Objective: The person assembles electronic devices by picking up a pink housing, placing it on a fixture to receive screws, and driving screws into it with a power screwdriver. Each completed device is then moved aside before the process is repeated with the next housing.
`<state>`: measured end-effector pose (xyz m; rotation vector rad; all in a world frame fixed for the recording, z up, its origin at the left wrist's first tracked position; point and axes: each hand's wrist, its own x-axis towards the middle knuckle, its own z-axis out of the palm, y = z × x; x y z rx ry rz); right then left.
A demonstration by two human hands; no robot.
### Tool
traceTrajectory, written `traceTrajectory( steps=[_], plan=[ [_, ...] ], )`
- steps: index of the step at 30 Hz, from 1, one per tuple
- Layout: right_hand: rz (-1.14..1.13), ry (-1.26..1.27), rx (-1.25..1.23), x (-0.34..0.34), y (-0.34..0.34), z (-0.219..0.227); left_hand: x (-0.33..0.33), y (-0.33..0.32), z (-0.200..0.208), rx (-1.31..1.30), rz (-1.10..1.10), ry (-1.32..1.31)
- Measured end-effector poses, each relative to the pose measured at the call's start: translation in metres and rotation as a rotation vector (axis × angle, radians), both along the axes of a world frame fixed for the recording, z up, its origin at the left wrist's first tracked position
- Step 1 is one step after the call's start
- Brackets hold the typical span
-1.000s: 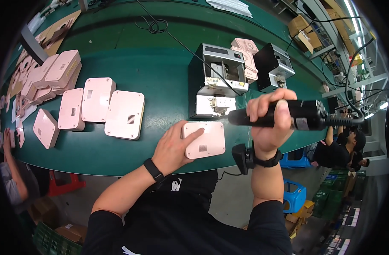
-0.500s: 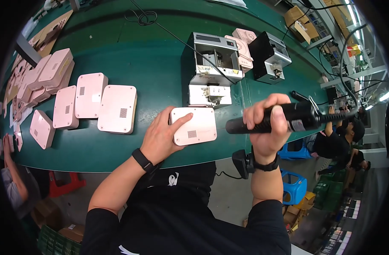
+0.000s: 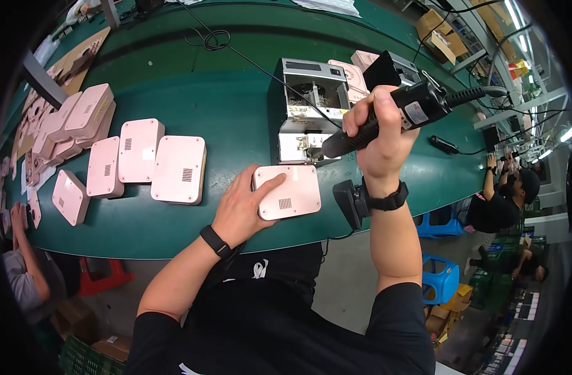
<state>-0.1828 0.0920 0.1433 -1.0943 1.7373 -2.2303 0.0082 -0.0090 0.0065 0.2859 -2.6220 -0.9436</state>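
Note:
My right hand [image 3: 379, 131] is wrapped round a black electric screwdriver [image 3: 417, 106] with a cord at its back end. The screwdriver's tip reaches the front of a silver and black screw feeder [image 3: 314, 94]. Below the feeder, my left hand [image 3: 241, 203] grips the left side of a pale pink plastic case [image 3: 298, 192], its thumb lying across the top. The case rests on the green table, with a small slotted grille and screw holes at its corners facing up. Whether a screw sits on the tip is too small to tell.
Several pink cases [image 3: 178, 169] lie to the left, with a stack [image 3: 89, 112] behind them. A second screw feeder [image 3: 395, 67] and more pink parts [image 3: 348, 75] stand at the back right. Another black screwdriver [image 3: 444, 145] lies at right. A cable [image 3: 261, 59] crosses the table.
My right hand has carried the screwdriver up and away from beside the case to the feeder's front. My left hand stays on the case.

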Motion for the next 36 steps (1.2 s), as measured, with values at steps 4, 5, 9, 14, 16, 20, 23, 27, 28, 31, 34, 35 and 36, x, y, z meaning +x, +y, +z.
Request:
traceTrajectory(
  steps=[4,5,9,14,16,20,23,27,28,31,34,35,36],
  plan=[
    [0.044,-0.138,-0.016,0.013,0.020,-0.006,0.003,-0.005,-0.002,0.007,0.015,0.006],
    [0.061,-0.204,-0.032,0.020,0.030,-0.008,0.003,-0.005,-0.002,0.001,0.015,0.006],
    [0.085,-0.171,-0.051,0.040,0.062,-0.014,0.001,-0.006,-0.002,-0.006,0.007,0.012],
    [0.097,-0.112,-0.022,0.046,0.070,-0.027,0.000,-0.004,-0.003,-0.003,0.000,0.033],
    [0.064,-0.133,-0.027,0.046,0.069,-0.041,0.000,-0.003,-0.003,-0.003,0.008,0.038],
    [0.054,-0.159,-0.058,0.044,0.073,-0.050,0.000,-0.003,-0.002,0.001,0.000,0.023],
    [0.073,-0.167,-0.072,0.045,0.073,-0.052,0.001,-0.004,-0.003,-0.006,0.004,0.031],
    [0.101,-0.147,-0.038,0.046,0.069,-0.051,-0.002,-0.004,-0.002,0.000,0.015,0.035],
    [0.099,-0.128,-0.001,0.046,0.067,-0.049,-0.001,-0.003,-0.001,-0.004,0.015,0.038],
    [0.107,-0.106,0.003,0.040,0.057,-0.036,0.000,-0.002,0.000,0.005,0.011,0.018],
    [0.132,-0.117,-0.053,0.031,0.036,-0.018,0.003,-0.003,-0.001,-0.002,0.030,0.023],
    [0.097,-0.103,-0.089,0.025,0.029,-0.012,0.002,-0.002,-0.001,0.002,0.022,0.028],
    [0.063,-0.090,-0.123,0.020,0.022,-0.007,0.002,0.000,-0.001,0.002,0.018,0.030]
  ],
)
